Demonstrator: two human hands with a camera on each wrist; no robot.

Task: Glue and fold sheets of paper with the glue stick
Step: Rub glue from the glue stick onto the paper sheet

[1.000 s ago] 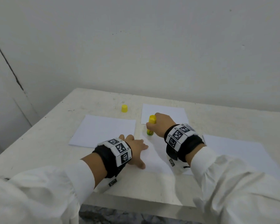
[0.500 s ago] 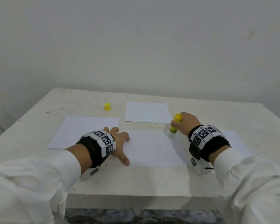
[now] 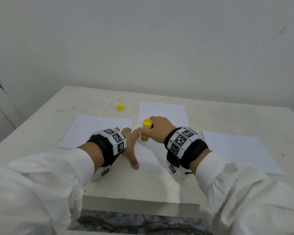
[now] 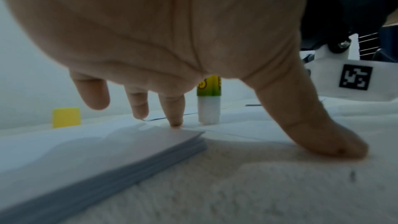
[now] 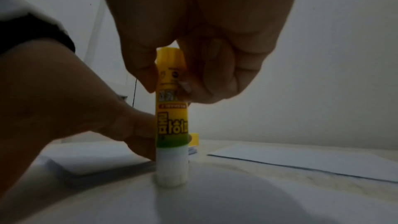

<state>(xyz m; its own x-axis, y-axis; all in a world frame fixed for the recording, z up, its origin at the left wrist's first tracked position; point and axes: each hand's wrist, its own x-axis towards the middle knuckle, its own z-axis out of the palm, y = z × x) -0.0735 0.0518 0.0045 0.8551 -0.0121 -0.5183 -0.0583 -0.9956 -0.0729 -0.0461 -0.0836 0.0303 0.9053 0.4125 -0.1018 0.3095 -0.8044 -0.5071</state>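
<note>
Two hands work at the counter: left hand spread flat, fingertips on the stack of paper and middle sheet; right hand pinching the upright glue stick, tip on that sheet.

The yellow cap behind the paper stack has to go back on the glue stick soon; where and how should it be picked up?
Pinch the yellow cap by its round side walls, coming from above. It stands upright and apart from the sheets, so nothing blocks its sides. The left hand looks nearer.
</note>
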